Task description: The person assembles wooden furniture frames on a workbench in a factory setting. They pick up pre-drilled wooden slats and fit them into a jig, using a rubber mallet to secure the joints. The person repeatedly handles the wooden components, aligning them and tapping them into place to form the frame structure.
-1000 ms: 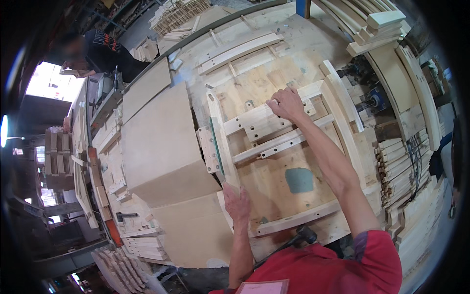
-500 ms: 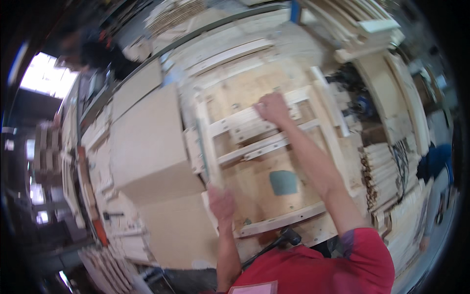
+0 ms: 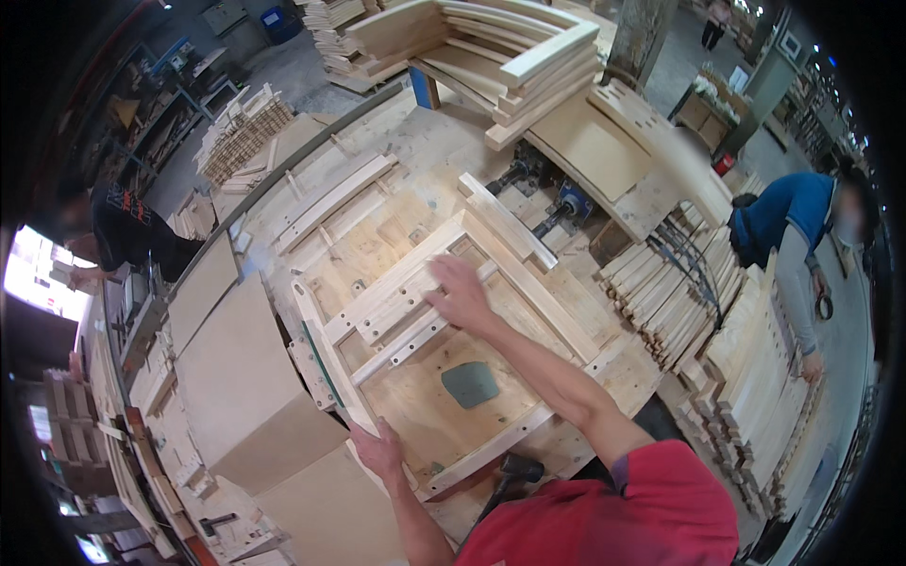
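A pale wooden frame (image 3: 557, 311) with crossbars lies on a plywood-topped worktable. My left hand (image 3: 379, 451) is closed round the near end of the frame's left side rail (image 3: 328, 347). Above the wide crossbar (image 3: 392, 300), which has several dark holes, my right hand (image 3: 460, 292) has its fingers loosely bent and apart, with nothing in them. A narrower slat (image 3: 404, 344) with holes lies just nearer to me. On the plywood inside the frame is a grey-green patch (image 3: 470, 385). A black-headed mallet (image 3: 520, 467) rests at the table's near edge, partly hidden by my red shirt.
Large brown boards (image 3: 236, 377) lie to the left. Loose wooden rails (image 3: 335, 209) sit beyond the frame, and clamps (image 3: 566, 206) stand at its right. Stacked wooden parts (image 3: 661, 302) fill the right side, where a co-worker in blue (image 3: 788, 222) bends over. Another person (image 3: 137, 226) stands far left.
The view has turned, so the frame appears tilted and further left. My right hand's fingers have loosened from a fist on the crossbar. My left hand stays at the side rail.
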Tool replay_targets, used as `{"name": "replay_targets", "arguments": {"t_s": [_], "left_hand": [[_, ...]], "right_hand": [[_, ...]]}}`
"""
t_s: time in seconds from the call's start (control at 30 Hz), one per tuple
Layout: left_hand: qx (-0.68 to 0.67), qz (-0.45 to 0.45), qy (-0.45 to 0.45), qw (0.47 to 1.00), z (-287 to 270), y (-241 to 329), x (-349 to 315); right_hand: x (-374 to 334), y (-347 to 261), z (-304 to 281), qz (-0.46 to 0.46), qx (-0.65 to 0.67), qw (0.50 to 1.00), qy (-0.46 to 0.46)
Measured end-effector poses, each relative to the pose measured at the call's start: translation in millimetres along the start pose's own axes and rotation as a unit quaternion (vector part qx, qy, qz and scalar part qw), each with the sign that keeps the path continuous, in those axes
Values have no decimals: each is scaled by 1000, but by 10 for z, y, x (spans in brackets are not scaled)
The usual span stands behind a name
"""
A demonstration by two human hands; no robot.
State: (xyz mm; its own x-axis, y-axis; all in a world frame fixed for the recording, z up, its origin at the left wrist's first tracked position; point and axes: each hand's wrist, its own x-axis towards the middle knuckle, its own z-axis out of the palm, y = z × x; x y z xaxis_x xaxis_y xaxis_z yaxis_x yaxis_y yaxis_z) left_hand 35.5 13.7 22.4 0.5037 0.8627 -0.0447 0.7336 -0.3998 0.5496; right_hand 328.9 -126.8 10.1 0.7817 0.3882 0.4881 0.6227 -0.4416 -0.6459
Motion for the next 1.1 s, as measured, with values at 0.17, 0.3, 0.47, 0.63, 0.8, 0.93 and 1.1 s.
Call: {"name": "replay_targets", "arguments": {"t_s": [0.17,0.3,0.47,0.63,0.8,0.93,1.1], "left_hand": [[-31,0,74,997,15,-171,-56],[-25,23,-20,999,119,131,-66],[-109,66,-16,992,-231,277,-195],[-96,135,44,985,-269,325,-25],[-137,183,80,970,-826,1244,490],[-51,336,324,883,-1591,2344,980],[-71,391,290,871,-1578,2799,289]], "right_hand": [[-911,204,-1169,233,-280,927,-82],[-1131,804,-1681,322,-166,923,-132],[-721,249,-2197,288,-51,928,-229],[-661,-110,-2839,253,115,947,-163],[-341,35,-3327,303,554,751,-191],[402,-57,-3333,254,687,666,-142],[2181,2,-3301,212,735,643,-39]]}}
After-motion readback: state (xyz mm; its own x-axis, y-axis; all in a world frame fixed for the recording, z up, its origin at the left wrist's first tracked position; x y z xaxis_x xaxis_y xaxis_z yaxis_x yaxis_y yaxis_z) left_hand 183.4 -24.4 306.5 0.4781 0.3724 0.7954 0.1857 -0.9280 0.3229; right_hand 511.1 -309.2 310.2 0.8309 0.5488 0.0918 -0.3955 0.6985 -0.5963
